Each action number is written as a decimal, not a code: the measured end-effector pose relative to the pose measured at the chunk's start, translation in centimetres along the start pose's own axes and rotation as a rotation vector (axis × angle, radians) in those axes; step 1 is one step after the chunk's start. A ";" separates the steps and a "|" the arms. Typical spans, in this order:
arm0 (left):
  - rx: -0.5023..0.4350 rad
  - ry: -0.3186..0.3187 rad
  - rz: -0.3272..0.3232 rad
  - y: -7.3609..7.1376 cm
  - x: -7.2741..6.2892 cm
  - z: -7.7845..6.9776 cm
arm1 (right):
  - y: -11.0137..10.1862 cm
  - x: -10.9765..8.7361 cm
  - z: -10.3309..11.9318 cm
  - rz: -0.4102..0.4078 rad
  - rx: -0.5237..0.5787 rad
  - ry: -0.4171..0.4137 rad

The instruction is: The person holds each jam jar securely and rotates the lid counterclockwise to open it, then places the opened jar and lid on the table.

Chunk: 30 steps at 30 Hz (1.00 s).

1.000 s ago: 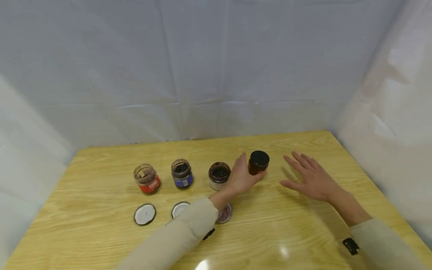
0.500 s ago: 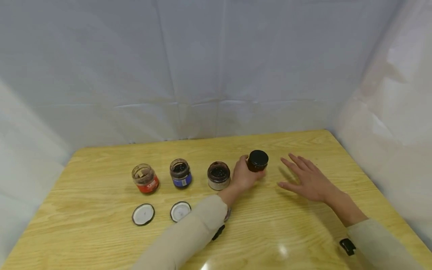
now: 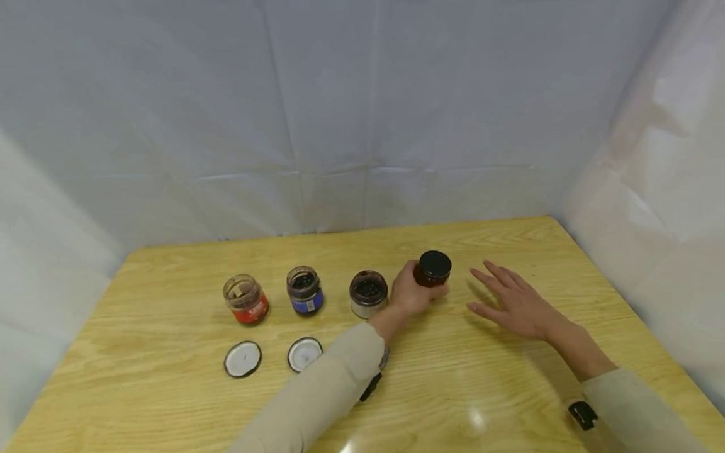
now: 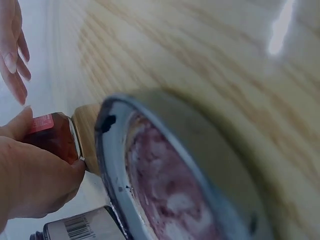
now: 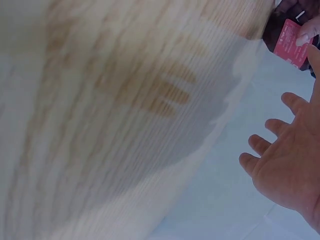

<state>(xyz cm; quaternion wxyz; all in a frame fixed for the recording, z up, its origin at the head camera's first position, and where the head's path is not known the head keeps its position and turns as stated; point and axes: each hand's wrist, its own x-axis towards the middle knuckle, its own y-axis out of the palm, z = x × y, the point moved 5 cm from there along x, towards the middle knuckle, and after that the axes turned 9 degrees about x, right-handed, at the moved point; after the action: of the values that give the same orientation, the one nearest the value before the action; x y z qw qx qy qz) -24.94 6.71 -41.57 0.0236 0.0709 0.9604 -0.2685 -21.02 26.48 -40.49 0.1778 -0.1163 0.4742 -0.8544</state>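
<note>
My left hand [image 3: 412, 294] grips a dark brown jar [image 3: 435, 265] from its near left side, thumb on the near face and fingers behind. The jar stands upright with a black lid on it, and a red label [image 4: 42, 123] shows in the left wrist view. Just left of this hand is an uncapped jar [image 3: 368, 306] with a whitish label and dark contents. My right hand [image 3: 518, 308] is held over the table to the right of the gripped jar, fingers spread and straight, touching nothing. The right wrist view shows its palm [image 5: 290, 170].
Farther left stand two more uncapped jars, one with a blue label [image 3: 308, 305] and one with a red label [image 3: 251, 311]. Before them lie two upturned lids, left [image 3: 243, 359] and middle [image 3: 304, 353]. A third, stained lid [image 4: 170, 185] lies partly under my left forearm.
My left hand has come in closer round the lidded jar, and its forearm has shifted right, covering more of the third lid. My right hand has drifted slightly left, still spread.
</note>
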 end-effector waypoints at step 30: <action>-0.019 0.216 0.075 -1.9 -4.4 -2.1 | -1.5 -1.3 2.1 -0.083 -0.202 -0.008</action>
<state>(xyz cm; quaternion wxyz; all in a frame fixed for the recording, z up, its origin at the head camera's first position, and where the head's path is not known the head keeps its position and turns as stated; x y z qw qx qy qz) -20.91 5.68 -38.43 -0.0692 0.1350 0.9566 -0.2489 -19.33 26.13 -38.20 0.1312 -0.1565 0.5521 -0.8084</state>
